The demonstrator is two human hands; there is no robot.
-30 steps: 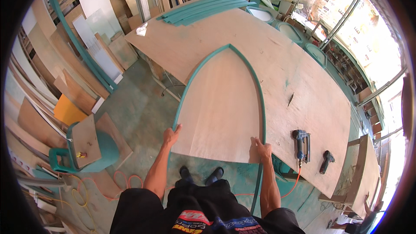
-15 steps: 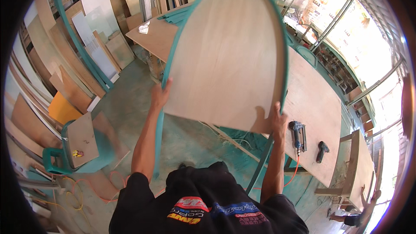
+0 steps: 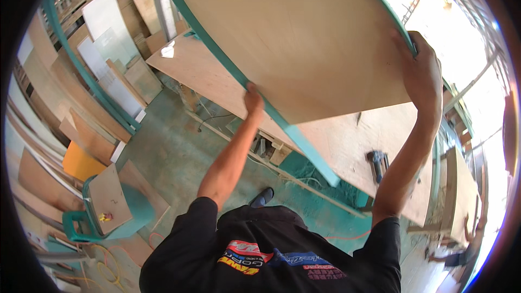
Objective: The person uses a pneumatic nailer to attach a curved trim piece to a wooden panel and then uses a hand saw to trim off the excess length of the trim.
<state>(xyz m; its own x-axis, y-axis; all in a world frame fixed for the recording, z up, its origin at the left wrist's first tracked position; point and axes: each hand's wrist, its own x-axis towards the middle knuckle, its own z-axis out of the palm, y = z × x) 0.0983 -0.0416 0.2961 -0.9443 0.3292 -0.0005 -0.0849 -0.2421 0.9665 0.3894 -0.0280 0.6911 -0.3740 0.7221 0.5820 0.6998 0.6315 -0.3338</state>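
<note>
A large arched plywood panel (image 3: 304, 38) with a teal wooden edging is raised and tilted over the workbench (image 3: 344, 141). My left hand (image 3: 253, 100) is closed around the left length of its teal edging (image 3: 203, 35). Below that grip, the edging runs on past the plywood's straight lower edge as a teal leg (image 3: 312, 154). My right hand (image 3: 426, 76) grips the panel's right edge, higher up; its fingers are partly hidden. The panel's top lies outside the picture. On the bench near my right forearm rests a dark nail gun (image 3: 376, 165).
Many boards (image 3: 108, 32) lean against the wall at left. A teal stool (image 3: 78, 225) and a container topped by a board (image 3: 111, 198) stand at lower left. Hoses (image 3: 111, 266) lie on the floor. At far right, another person (image 3: 461, 258) is beside a wooden piece (image 3: 461, 195).
The panel has swung from upright to a tilt, its lower end now over the bench. Both my hands moved right, the right one also higher. My right arm now hides the drill.
</note>
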